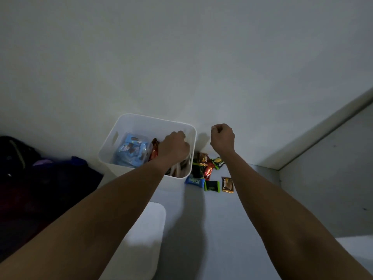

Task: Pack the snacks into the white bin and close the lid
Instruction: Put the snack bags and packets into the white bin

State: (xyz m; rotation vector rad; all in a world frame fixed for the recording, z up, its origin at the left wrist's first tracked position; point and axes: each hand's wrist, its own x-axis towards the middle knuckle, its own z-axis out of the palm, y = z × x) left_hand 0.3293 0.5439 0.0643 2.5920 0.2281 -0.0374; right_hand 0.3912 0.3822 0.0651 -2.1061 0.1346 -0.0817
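White bin (pixel 129 126): left hand (pixel 174 147) reaches in, right hand (pixel 223 138) raised, both fingers clenched.

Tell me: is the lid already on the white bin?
No. The white bin stands open with snack packs showing inside and the left hand over it, while the white lid lies flat on the surface nearer the camera.

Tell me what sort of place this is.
Probably a room at home, dimly lit: a plain white wall, a white bin of snacks on a pale surface, and dark clothing or bags heaped beside it.
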